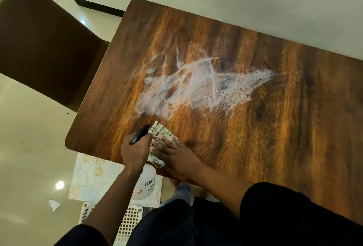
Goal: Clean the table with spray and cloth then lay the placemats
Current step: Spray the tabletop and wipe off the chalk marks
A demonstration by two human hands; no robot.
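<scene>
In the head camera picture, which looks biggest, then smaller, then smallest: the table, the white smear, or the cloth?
1. Brown rectangular wooden table: biggest by far.
2. White soapy smear on the tabletop.
3. Folded patterned cloth under the right hand: smallest, though partly hidden.

the wooden table [265, 127] lies bare across its far and right stretches, with only a white smear [196, 86] of foam at its middle (flat, no bar to a passing hand). the near left edge is crowded: the left hand [135, 150] grips the spray bottle [144, 182] there, touching the right hand [176, 157] pressed flat on the folded cloth [162, 132]. a brown chair [45, 43] stands close against the table's left side. below the near edge, placemats [92, 177] rest on a white lattice stool [129, 220].
</scene>
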